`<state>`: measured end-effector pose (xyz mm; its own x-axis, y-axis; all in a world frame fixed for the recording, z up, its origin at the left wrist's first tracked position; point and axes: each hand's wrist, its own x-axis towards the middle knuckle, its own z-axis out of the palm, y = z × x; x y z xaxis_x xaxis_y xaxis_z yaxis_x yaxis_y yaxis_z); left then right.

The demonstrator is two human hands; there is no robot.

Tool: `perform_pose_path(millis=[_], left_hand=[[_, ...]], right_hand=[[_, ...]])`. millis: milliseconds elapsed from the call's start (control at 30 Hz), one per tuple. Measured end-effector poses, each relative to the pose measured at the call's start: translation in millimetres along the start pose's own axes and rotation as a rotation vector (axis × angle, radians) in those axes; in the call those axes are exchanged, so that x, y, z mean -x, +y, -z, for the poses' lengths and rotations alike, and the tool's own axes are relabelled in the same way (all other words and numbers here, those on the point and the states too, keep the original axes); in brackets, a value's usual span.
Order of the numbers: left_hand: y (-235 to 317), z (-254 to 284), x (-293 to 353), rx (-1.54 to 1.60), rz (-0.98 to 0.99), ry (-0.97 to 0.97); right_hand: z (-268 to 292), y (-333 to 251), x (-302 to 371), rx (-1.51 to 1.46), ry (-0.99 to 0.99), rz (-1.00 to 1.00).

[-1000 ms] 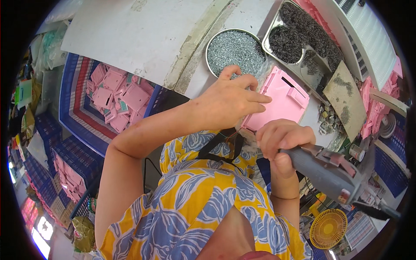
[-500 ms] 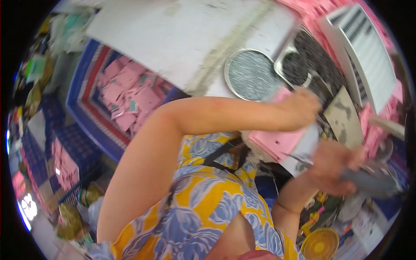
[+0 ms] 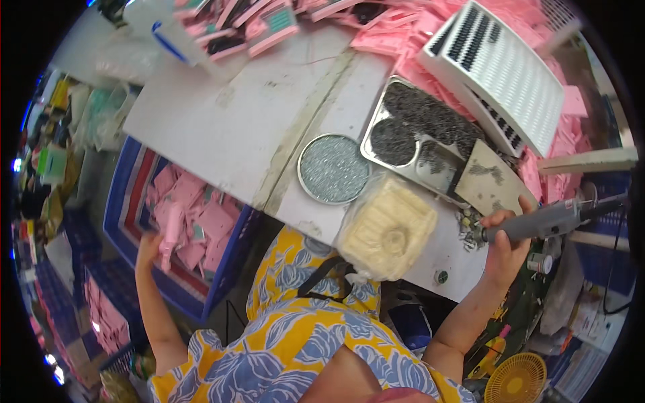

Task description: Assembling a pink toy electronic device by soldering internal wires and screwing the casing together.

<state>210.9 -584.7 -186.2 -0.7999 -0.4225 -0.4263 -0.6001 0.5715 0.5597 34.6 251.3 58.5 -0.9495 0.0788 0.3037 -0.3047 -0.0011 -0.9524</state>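
Note:
My left hand (image 3: 149, 250) is over the blue crate (image 3: 218, 285) at the left, its fingers closed on a pink plastic part (image 3: 172, 232). Beneath it the crate holds a heap of similar pink parts (image 3: 211, 232). At the right of the bench my right hand (image 3: 507, 238) grips a grey electric screwdriver (image 3: 534, 225), which lies roughly level across the fingers. Between the hands, at the bench's near edge, sits a cream-coloured block (image 3: 393, 228) wrapped in clear plastic, with nothing on top of it.
A round tin (image 3: 334, 168) of small silvery pieces stands beside a metal tray (image 3: 376, 151) of dark screws. A stained beige board (image 3: 494, 178) overlaps the tray. Behind are a white slotted rack (image 3: 504, 74) and piled pink parts (image 3: 410, 37). A yellow round basket (image 3: 515, 379) is at lower right.
My left hand has swung from the bench to the crate at the left. The pink part on the wrapped block is gone from there. My right hand keeps the screwdriver, now higher up.

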Motion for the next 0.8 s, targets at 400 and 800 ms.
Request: perform_pose_path(millis=[400,800], left_hand=[[426.6,-29.2,57.9,0.174,-0.549,-0.371],[755.0,-183.0,-227.1,-0.735,-1.034,0.555]], right_hand=[[31.1,18.7,-55.4,-0.108,0.040,-0.111],[-5.3,6.6,-51.1,0.124,-0.022,0.009]])
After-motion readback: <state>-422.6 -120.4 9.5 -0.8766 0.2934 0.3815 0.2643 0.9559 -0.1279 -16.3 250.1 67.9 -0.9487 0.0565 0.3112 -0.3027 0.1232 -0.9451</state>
